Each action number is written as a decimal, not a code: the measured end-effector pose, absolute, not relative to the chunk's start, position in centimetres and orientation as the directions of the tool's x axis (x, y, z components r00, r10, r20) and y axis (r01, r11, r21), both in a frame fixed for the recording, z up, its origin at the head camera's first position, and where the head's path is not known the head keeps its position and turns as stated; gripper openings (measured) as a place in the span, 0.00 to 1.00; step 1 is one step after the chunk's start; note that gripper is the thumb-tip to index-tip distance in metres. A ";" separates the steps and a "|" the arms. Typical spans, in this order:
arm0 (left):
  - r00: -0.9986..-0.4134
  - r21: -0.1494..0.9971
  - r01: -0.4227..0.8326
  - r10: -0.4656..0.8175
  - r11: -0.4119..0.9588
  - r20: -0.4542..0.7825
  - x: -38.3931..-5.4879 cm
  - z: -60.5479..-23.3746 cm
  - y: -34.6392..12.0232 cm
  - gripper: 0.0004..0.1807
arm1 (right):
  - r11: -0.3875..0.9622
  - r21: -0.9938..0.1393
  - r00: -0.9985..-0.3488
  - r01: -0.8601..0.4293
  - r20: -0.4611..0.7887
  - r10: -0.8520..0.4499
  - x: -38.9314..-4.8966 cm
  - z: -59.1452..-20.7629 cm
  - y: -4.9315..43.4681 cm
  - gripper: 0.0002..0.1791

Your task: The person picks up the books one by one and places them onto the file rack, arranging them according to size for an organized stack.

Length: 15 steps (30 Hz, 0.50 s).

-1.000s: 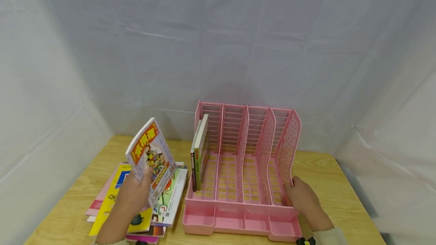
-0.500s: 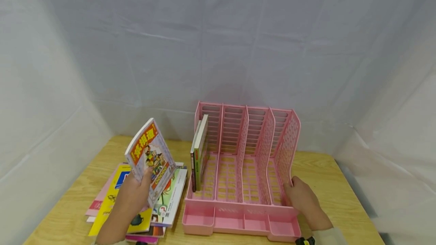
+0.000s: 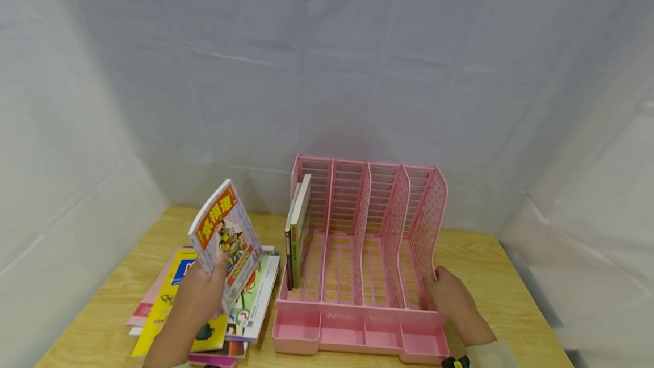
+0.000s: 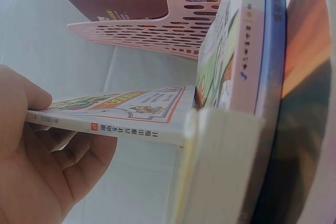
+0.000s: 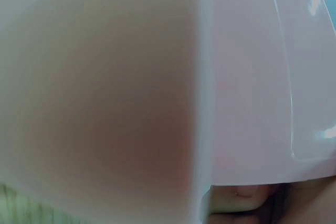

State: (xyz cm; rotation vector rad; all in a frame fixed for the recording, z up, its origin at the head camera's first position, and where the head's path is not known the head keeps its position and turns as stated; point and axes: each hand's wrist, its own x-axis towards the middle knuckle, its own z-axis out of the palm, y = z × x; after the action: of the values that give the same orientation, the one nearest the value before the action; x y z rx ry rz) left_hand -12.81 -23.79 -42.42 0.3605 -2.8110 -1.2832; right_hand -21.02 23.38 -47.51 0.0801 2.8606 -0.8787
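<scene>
In the head view my left hand holds a thin paperback, thumb on its colourful cover and fingers behind. The book stands tilted over a pile of books. Its white spine faces the camera in the left wrist view, its lower end right at the pile. To the right stands a pink plastic file rack with upright dividers. My right hand grips the lower front edge of its right side panel. Pink plastic fills much of the right wrist view, with fingers curled under its edge.
Two books stand upright in the rack's leftmost slot. A shallow tray with small compartments runs along its front. The pile includes a yellow book and a white-edged one. Pale sheeting surrounds the wooden table.
The head view has shifted very slightly. Both hands keep their holds on the paperback and the rack, and no book has visibly moved.
</scene>
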 end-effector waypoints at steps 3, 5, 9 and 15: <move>-0.973 0.747 -0.198 -0.222 0.635 -0.070 -12.8 -42.5 -23.8 0.47 | 0.831 -0.548 -0.988 0.097 -0.155 0.013 -21.1 -47.7 23.4 0.22; -0.972 0.746 -0.199 -0.222 0.636 -0.070 -12.8 -42.6 -23.8 0.47 | 0.831 -0.547 -0.987 0.101 -0.160 0.015 -21.2 -47.9 23.5 0.23; -0.972 0.747 -0.199 -0.222 0.634 -0.070 -12.8 -42.6 -23.8 0.46 | 0.831 -0.544 -0.984 0.115 -0.176 0.021 -21.3 -48.0 23.5 0.23; -0.973 0.748 -0.196 -0.223 0.634 -0.066 -12.8 -42.5 -23.8 0.46 | 0.828 -0.546 -0.983 0.124 -0.184 0.025 -21.3 -47.8 23.4 0.23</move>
State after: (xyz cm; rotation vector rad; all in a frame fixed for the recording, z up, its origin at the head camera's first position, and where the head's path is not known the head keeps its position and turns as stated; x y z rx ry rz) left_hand -12.77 -23.76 -42.46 0.3603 -2.8102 -1.2796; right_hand -21.29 23.38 -47.82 0.1165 2.8408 -0.8660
